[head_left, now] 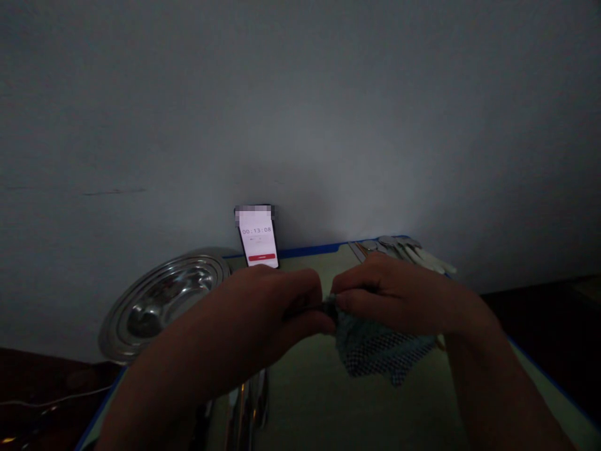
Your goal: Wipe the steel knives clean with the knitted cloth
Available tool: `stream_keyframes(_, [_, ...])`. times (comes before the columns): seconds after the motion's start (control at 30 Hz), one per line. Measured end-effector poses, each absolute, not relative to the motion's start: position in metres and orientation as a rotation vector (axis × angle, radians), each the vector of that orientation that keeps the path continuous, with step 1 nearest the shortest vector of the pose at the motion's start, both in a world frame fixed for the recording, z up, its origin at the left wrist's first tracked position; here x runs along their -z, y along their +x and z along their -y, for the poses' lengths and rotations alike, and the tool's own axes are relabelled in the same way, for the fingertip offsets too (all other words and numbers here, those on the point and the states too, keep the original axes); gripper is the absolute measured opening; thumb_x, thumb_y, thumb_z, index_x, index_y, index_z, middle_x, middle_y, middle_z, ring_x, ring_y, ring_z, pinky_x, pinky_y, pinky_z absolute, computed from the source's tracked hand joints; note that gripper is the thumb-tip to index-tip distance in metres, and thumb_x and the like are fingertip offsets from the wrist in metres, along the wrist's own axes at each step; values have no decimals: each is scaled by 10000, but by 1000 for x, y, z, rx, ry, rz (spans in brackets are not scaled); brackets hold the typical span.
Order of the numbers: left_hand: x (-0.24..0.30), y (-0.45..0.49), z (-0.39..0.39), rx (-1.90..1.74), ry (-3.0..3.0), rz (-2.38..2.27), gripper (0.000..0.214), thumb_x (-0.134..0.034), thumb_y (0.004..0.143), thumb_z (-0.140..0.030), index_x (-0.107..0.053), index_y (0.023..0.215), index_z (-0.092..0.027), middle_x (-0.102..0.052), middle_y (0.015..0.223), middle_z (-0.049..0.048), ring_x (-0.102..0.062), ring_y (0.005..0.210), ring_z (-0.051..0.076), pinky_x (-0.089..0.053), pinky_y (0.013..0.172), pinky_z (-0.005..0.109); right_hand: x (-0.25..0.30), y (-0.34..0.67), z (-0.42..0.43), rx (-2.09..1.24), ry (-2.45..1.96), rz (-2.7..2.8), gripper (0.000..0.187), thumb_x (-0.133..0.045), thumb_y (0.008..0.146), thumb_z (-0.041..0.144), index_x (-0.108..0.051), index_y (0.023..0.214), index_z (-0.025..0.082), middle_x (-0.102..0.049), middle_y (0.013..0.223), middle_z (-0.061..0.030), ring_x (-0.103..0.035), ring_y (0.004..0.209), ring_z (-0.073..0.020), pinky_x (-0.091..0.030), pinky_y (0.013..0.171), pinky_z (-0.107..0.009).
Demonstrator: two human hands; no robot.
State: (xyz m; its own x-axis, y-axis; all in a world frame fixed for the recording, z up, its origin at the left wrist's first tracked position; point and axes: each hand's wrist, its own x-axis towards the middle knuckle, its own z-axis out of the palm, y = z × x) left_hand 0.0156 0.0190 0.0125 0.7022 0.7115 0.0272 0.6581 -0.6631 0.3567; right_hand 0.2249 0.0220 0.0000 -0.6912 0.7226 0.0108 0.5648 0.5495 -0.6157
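My left hand (277, 307) and my right hand (389, 294) meet above the middle of a pale table (305, 401) with a blue edge. Both hands are closed, fingertips pinched together around a small dark item I cannot make out. A blue-and-white checked cloth (380, 354) hangs from my right hand's grip and drapes down toward the table. The light is dim.
A phone (257, 238) with a lit timer screen leans against the grey wall behind the hands. A round steel plate (164, 300) lies at the left. Several pale spoons (408, 250) lie at the back right. Shiny metal pieces (248, 401) sit under my left forearm.
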Motion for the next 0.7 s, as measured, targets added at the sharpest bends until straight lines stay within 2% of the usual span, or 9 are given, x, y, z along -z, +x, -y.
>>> stream_keyframes(0.7, [-12, 18, -19, -154, 2606, -1066, 211, -543, 864, -393, -581, 777, -205, -593, 639, -36, -512, 545, 96, -304, 483, 203, 0, 223, -22, -882, -1068, 2533, 290, -427, 888, 266, -555, 649, 165, -425, 537, 62, -414, 501, -54, -276, 469, -204])
